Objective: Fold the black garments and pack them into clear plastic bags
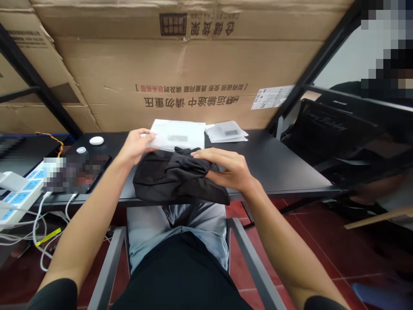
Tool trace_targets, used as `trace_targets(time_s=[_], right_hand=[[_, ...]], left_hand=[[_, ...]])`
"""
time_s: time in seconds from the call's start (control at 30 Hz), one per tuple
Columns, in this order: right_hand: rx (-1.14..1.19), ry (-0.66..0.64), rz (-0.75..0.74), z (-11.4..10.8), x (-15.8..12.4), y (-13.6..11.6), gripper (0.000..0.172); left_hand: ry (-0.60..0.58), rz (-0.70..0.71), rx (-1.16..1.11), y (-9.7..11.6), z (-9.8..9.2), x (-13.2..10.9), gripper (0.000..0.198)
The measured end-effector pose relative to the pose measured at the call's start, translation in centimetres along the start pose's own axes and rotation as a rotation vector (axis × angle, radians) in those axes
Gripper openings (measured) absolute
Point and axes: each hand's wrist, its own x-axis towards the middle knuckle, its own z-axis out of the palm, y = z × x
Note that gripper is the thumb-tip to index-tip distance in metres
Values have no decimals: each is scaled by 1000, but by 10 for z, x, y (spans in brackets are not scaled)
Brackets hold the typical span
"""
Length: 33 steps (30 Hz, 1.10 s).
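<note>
A crumpled black garment (174, 181) lies at the front edge of the black table (277, 165), partly hanging over it. My right hand (226, 168) rests on its right side with fingers pinched into the cloth. My left hand (137, 144) grips the left edge of a clear plastic bag (179, 134) with a white insert, which lies just behind the garment.
A second flat plastic bag (227, 131) lies behind to the right. White round objects (96, 140) and a dark tablet (97, 170) sit at the left, with a power strip (19, 193) and cables. A large cardboard box (193, 64) backs the table. A person sits at far right.
</note>
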Motion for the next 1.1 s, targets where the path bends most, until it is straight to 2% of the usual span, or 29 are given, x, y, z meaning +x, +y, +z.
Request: trace_targets(time_s=[0.13, 0.23, 0.37, 0.5, 0.53, 0.6, 0.7, 0.8, 0.87, 0.97, 1.1], right_hand=[[-12, 160, -23, -1, -9, 12, 36], [-50, 186, 50, 0, -21, 32, 35], [-53, 197, 159, 3, -38, 58, 35], [-60, 244, 204, 4, -47, 79, 36], [-81, 262, 209, 5, -48, 83, 36], [-145, 302, 224, 6, -50, 91, 36], [-195, 327, 235, 12, -50, 97, 39], [-143, 264, 213, 22, -47, 96, 50], [-115, 186, 197, 27, -46, 94, 55], [-98, 83, 192, 28, -46, 93, 55], [-107, 75, 222, 15, -55, 95, 51]], left_hand=[[245, -1, 13, -17, -17, 41, 12], [387, -22, 226, -33, -32, 62, 13], [432, -32, 444, -45, -50, 71, 17], [448, 78, 644, -45, -51, 62, 39], [427, 135, 715, -43, -46, 57, 42], [301, 257, 834, -38, -30, 44, 37], [-23, 353, 768, -29, 6, 13, 24], [-310, 477, 663, -22, 42, -26, 31], [-453, 597, 705, -21, 60, -50, 43], [-487, 691, 832, -25, 83, -75, 56], [-435, 682, 968, -30, 116, -88, 57]])
